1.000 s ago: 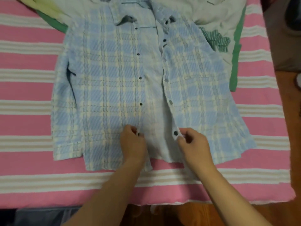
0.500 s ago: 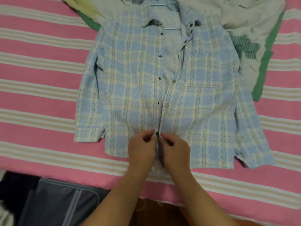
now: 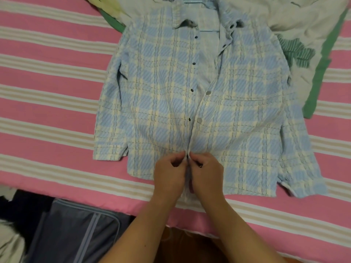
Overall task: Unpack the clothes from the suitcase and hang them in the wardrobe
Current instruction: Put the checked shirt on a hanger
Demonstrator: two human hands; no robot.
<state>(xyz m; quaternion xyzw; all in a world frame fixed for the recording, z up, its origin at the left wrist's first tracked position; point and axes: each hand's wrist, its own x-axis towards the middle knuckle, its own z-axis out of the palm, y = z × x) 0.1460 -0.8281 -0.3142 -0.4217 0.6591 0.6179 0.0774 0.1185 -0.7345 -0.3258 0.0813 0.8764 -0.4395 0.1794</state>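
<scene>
A blue and cream plaid shirt lies flat on the bed, collar away from me, with a pale blue hanger showing inside its open neck. The upper front is unbuttoned. My left hand pinches the left front edge near the hem. My right hand pinches the right front edge against it, and the two edges meet between my fingertips at a dark button. A grey-blue suitcase lies open at the lower left, below the bed's edge.
The bed has a pink sheet with cream stripes. A white cloth with green trim is bunched beyond the shirt's right shoulder. Dark and pale clothes lie beside the suitcase. Wooden floor shows between my forearms.
My hands, which held the two front edges apart a second ago, have drawn them together at the lowest button. The view has shifted left, bringing the suitcase into sight.
</scene>
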